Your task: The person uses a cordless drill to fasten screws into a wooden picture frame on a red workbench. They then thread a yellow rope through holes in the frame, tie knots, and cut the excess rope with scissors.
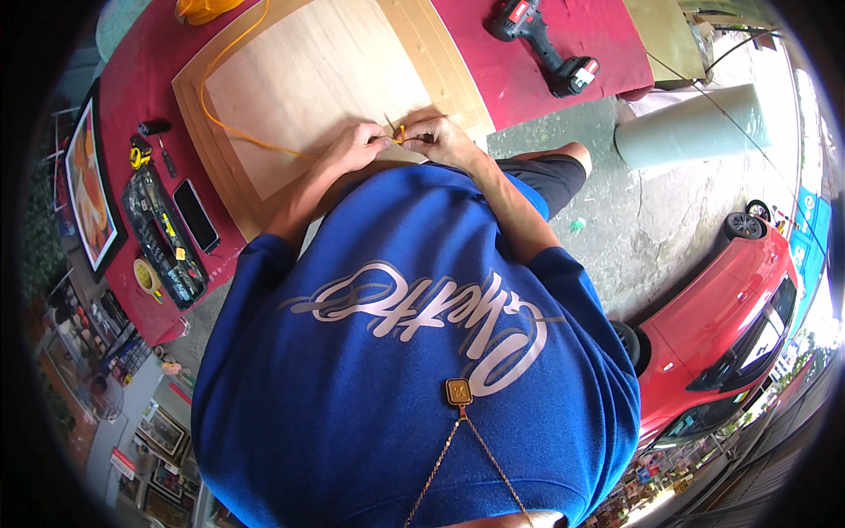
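Note:
An orange cord (203, 90) runs from a bundle of the same cord (207, 9) at the far left, across a flat wooden panel (321, 70), to my hands. At the panel's near edge, my left hand (356, 146) is closed in a pinch on the cord. Just to its right, my right hand (440, 141) also pinches the cord, and a short orange piece sticks up between the fingers. The fingertips of both hands nearly meet there. Whether the cord is looped or knotted is too small to tell.
The panel lies on a red-covered table (563, 26). A cordless drill (546, 48) rests at the far right. On the left are a phone (195, 216), a tool pouch (163, 233), a tape roll (143, 275) and a framed picture (91, 189). A pale roll (695, 128) lies on the floor.

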The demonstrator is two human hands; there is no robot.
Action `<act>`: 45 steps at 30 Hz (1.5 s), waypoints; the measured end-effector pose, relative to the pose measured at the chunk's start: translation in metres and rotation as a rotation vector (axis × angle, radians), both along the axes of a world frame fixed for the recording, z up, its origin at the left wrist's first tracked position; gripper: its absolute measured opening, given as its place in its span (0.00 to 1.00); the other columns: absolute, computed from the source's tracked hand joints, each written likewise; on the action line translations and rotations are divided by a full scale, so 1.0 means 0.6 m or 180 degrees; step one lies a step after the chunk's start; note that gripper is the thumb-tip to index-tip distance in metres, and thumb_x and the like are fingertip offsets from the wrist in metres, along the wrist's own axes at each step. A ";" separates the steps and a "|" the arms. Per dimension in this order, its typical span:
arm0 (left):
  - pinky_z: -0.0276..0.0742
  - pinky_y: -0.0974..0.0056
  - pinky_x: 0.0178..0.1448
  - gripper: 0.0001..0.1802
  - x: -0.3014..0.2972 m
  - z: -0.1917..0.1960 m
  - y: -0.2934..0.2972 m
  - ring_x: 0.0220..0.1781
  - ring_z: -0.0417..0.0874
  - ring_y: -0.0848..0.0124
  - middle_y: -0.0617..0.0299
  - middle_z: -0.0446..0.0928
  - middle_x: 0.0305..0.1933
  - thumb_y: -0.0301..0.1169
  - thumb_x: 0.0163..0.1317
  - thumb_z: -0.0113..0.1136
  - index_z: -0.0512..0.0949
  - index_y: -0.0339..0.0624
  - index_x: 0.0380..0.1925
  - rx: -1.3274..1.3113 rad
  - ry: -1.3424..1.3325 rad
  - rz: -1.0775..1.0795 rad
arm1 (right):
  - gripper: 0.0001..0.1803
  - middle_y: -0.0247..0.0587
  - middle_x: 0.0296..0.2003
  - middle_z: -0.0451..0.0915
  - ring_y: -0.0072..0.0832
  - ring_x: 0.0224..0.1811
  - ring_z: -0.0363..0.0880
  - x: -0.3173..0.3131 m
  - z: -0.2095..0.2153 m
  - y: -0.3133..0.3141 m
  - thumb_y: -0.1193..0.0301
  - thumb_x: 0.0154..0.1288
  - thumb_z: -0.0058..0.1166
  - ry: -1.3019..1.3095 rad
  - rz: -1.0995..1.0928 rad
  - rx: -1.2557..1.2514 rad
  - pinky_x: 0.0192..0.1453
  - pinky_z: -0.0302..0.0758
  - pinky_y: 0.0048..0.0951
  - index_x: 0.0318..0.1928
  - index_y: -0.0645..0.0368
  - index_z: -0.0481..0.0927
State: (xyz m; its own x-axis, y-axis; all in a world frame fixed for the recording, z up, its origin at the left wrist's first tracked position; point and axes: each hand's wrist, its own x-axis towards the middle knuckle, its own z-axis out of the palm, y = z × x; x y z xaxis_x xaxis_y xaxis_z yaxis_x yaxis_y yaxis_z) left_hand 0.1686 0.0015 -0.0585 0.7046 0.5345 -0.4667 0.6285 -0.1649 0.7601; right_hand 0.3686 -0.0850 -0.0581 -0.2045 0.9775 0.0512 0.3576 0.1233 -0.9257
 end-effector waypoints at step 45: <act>0.75 0.59 0.33 0.05 0.010 0.010 0.002 0.28 0.79 0.61 0.57 0.76 0.30 0.24 0.53 0.56 0.74 0.39 0.31 0.2851 -0.1713 -0.1173 | 0.07 0.37 0.31 0.81 0.24 0.29 0.79 -0.030 -0.013 -0.010 0.76 0.55 0.63 0.0652 -0.0922 -0.0386 0.35 0.76 0.24 0.36 0.62 0.83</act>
State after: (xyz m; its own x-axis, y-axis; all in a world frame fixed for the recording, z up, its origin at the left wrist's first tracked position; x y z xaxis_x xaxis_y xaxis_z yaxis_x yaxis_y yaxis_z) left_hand 0.1748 0.0029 -0.0526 0.8846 0.2414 0.3989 0.0512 -0.9006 0.4315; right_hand 0.3505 -0.0911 -0.0657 0.0838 0.9948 -0.0572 0.1675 -0.0706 -0.9833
